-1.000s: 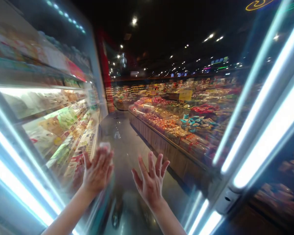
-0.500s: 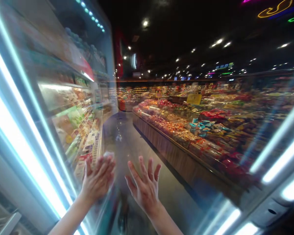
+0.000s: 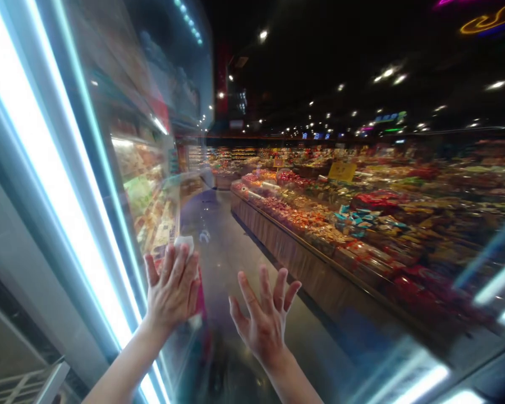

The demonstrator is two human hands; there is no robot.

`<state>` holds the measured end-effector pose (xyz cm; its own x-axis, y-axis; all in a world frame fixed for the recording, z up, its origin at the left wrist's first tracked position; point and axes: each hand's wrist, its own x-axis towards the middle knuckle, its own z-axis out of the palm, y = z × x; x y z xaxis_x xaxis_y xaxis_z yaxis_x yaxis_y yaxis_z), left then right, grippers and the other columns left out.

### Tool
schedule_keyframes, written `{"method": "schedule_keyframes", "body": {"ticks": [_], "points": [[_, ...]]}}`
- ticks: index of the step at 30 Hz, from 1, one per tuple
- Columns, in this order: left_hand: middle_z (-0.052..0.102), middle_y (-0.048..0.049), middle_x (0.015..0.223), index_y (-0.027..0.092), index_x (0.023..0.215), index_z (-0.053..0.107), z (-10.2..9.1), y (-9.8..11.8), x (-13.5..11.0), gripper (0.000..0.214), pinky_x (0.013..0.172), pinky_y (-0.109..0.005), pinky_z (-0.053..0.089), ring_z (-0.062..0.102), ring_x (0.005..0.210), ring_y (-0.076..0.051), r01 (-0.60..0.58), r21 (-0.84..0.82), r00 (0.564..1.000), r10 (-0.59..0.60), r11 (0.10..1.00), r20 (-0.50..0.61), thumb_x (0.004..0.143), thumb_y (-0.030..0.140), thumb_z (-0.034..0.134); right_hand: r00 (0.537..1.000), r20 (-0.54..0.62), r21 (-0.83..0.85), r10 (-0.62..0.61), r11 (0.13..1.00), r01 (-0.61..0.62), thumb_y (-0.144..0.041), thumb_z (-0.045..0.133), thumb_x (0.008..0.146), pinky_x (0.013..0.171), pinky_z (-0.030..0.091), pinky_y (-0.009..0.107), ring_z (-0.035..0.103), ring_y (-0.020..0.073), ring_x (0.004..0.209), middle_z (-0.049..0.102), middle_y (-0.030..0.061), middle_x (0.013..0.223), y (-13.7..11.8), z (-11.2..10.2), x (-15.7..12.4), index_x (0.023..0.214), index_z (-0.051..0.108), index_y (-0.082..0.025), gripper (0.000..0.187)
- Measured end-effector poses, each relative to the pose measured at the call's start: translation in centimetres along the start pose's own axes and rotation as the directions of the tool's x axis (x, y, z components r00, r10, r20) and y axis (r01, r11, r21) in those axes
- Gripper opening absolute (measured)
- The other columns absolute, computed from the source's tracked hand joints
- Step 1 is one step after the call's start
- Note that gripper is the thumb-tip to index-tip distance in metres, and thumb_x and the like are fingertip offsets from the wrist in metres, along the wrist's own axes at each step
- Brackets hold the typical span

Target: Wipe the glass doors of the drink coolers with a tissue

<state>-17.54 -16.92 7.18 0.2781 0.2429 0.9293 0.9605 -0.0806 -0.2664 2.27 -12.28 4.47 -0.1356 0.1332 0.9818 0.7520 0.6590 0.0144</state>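
My left hand (image 3: 172, 289) lies nearly flat, fingers stretched upward, over a white cloth (image 3: 184, 242) that shows past its fingertips. The cloth appears pressed against a clear glass pane (image 3: 340, 342), through which a shop aisle is visible. Most of the cloth is hidden behind the hand. To the right, my right hand (image 3: 264, 314) is spread with its fingers apart and nothing in it. Its palm faces the same pane; whether it touches the glass I cannot tell.
Bright light tubes (image 3: 63, 185) run along the left, with more light strips at lower right. A white wire shelf (image 3: 29, 387) is at lower left. Beyond the glass are a floor aisle (image 3: 223, 252), a long wooden bin of packaged goods (image 3: 286, 235) and chilled shelves (image 3: 151, 207).
The scene and light tubes have shifted right in view. My left hand is slightly higher with more of the cloth showing, and my right hand has moved a little right, still spread.
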Motion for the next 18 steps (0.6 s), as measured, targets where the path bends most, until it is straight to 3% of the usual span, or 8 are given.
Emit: {"method": "schedule_keyframes", "body": {"ticks": [3,7,9,13,18], "points": [[0.018,-0.0064,0.169,0.018,0.163,0.017,0.5,0.4,-0.9,0.079,0.133,-0.053,-0.002,0.006,0.16,-0.024,-0.022,0.002,1.0,0.022,1.0,-0.006,0.093,0.023,0.054,1.0,-0.016,0.001,-0.003,1.0,0.003,-0.028,0.07,0.093,0.127,0.011,0.071,0.004,0.0356,0.16,0.017,0.0002,0.172,0.1,0.1,0.0,0.162,0.031,-0.033,0.079],[0.027,-0.0015,0.167,0.021,0.161,0.027,1.4,1.8,-3.2,0.071,0.134,-0.05,0.003,0.011,0.16,-0.02,-0.223,-0.02,0.973,0.224,0.975,0.059,0.095,0.026,0.053,1.0,-0.013,0.004,-0.008,1.0,0.008,-0.03,0.069,0.094,0.128,0.01,0.068,0.007,0.0349,0.16,0.018,0.0008,0.172,0.1,0.2,-0.1,0.162,0.032,-0.033,0.078],[0.029,-0.002,0.166,0.022,0.161,0.027,1.3,1.7,-2.4,0.07,0.133,-0.05,0.001,0.01,0.16,-0.02,-0.213,-0.007,0.975,0.213,0.977,0.057,0.095,0.026,0.054,1.0,-0.014,0.0,-0.005,1.0,0.005,-0.03,0.069,0.094,0.128,0.011,0.067,0.007,0.0348,0.16,0.018,0.0005,0.172,0.0,0.2,-0.1,0.162,0.032,-0.033,0.077],[0.027,-0.009,0.167,0.016,0.163,0.019,0.9,1.4,-0.4,0.076,0.132,-0.055,-0.004,0.008,0.16,-0.024,-0.055,0.021,0.998,0.055,0.998,0.001,0.095,0.024,0.053,1.0,-0.017,-0.007,0.002,1.0,-0.002,-0.03,0.068,0.095,0.129,0.009,0.066,0.007,0.0335,0.16,0.017,-0.0003,0.173,0.0,0.0,-0.2,0.162,0.03,-0.035,0.077],[0.022,-0.0008,0.169,0.023,0.16,0.031,1.2,2.9,-0.8,0.065,0.133,-0.05,0.003,0.01,0.16,-0.019,-0.242,-0.018,0.967,0.242,0.97,0.072,0.098,0.026,0.051,0.999,0.004,0.018,-0.036,0.999,0.036,-0.034,0.067,0.097,0.132,0.005,0.053,0.013,0.026,0.16,0.018,0.0003,0.173,1.7,-1.0,-0.1,0.162,0.031,-0.033,0.074]]}}
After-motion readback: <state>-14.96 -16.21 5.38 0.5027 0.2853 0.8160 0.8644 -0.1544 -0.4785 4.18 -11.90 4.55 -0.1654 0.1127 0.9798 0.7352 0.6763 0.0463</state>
